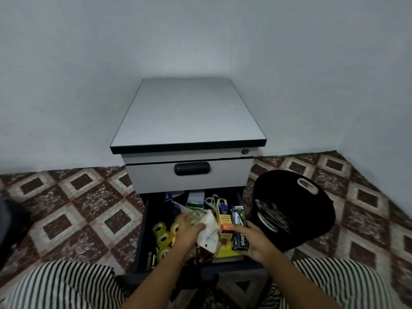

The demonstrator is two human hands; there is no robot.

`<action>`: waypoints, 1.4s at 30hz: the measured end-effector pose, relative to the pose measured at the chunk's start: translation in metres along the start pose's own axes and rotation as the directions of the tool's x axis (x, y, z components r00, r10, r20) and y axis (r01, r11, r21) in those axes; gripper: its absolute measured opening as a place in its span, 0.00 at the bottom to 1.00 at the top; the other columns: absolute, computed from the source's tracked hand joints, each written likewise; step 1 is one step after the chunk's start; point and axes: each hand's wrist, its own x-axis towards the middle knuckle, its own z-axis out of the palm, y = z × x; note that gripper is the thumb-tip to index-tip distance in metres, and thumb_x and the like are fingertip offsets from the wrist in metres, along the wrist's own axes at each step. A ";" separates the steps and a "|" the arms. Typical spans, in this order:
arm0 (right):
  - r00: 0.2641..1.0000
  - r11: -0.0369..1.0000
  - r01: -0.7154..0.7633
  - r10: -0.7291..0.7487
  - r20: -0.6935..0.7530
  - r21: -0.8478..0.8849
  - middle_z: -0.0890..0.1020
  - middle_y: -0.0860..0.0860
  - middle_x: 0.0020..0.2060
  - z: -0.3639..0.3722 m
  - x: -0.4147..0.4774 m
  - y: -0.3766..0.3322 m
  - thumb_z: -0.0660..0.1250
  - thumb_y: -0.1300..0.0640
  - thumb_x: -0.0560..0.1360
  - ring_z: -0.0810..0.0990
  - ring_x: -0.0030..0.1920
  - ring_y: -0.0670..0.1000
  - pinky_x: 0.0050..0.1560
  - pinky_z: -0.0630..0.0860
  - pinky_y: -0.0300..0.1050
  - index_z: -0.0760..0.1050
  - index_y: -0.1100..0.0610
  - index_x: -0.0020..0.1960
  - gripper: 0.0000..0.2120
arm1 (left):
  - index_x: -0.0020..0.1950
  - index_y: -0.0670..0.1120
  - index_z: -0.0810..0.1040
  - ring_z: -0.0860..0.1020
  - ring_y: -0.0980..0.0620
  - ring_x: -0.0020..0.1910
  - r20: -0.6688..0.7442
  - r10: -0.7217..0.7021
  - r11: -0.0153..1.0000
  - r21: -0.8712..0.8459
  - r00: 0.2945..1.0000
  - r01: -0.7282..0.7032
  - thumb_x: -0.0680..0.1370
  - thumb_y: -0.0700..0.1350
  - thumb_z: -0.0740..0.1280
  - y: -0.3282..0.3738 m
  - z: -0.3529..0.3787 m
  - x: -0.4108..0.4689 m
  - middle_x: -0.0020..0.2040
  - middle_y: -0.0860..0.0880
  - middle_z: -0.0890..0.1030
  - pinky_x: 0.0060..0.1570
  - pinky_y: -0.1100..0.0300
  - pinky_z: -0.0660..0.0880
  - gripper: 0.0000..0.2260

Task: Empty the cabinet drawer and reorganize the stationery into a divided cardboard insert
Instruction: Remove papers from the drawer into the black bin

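Observation:
The lower drawer (142, 221) of a small grey cabinet (189, 112) is pulled out and full of stationery. My left hand (189, 230) grips a clear packet and a crumpled white plastic bag (209, 233) over the drawer's middle. My right hand (254, 241) holds a black staples box (239, 226) together with a tall yellow box (224, 219) at the drawer's right side. Several rolls of clear tape (161, 235) lie at the left. Scissors (210, 200) and small boxes sit at the back. A yellow pad (227, 252) lies under the boxes.
A black bin (296, 210) with a white-rimmed handle hole stands on the floor just right of the drawer. The upper drawer (189, 175) is closed. My striped-trousered knees (62, 286) flank the drawer front. Patterned tiles surround the cabinet, with white walls behind.

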 end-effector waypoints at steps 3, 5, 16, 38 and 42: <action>0.999 0.998 0.032 -0.031 -0.025 0.053 0.80 0.55 0.54 -0.019 -0.009 -0.006 0.74 0.59 0.70 0.80 0.51 0.58 0.49 0.76 0.57 0.73 0.55 0.60 0.20 | 0.63 0.49 0.64 0.77 0.43 0.43 0.077 -0.055 0.993 -0.100 0.996 0.063 0.75 0.30 0.65 0.004 0.019 -0.007 0.58 0.40 0.74 0.33 0.53 0.77 0.22; 0.998 0.994 0.056 -0.053 -0.032 0.097 0.80 0.55 0.52 -0.029 -0.015 -0.012 0.72 0.60 0.71 0.81 0.49 0.59 0.55 0.75 0.63 0.73 0.58 0.60 0.18 | 0.64 0.49 0.64 0.77 0.42 0.45 0.124 -0.083 0.988 -0.117 0.989 0.098 0.75 0.31 0.65 0.010 0.030 -0.011 0.61 0.39 0.73 0.31 0.55 0.75 0.23; 0.993 0.956 0.104 -0.086 -0.075 0.274 0.82 0.55 0.43 -0.079 -0.029 -0.043 0.67 0.62 0.74 0.80 0.43 0.54 0.44 0.76 0.51 0.75 0.54 0.53 0.08 | 0.64 0.49 0.64 0.77 0.45 0.39 0.319 -0.177 0.971 -0.098 0.931 0.218 0.76 0.30 0.63 0.021 0.103 -0.017 0.54 0.41 0.77 0.29 0.59 0.73 0.21; 0.939 0.829 0.106 0.098 -0.330 0.549 0.56 0.59 0.74 -0.183 0.036 -0.080 0.60 0.55 0.80 0.56 0.74 0.62 0.69 0.59 0.57 0.53 0.58 0.76 0.28 | 0.77 0.51 0.51 0.75 0.42 0.55 0.510 -0.301 0.939 0.008 0.806 0.345 0.78 0.61 0.57 0.026 0.228 0.034 0.69 0.37 0.68 0.51 0.51 0.74 0.32; 0.942 0.841 0.128 0.063 -0.329 0.527 0.71 0.58 0.57 -0.186 0.038 -0.075 0.57 0.56 0.81 0.72 0.55 0.59 0.67 0.57 0.46 0.54 0.59 0.76 0.26 | 0.76 0.49 0.58 0.65 0.42 0.70 0.466 -0.283 0.953 0.041 0.838 0.299 0.80 0.57 0.57 0.020 0.219 0.047 0.72 0.42 0.65 0.61 0.49 0.65 0.26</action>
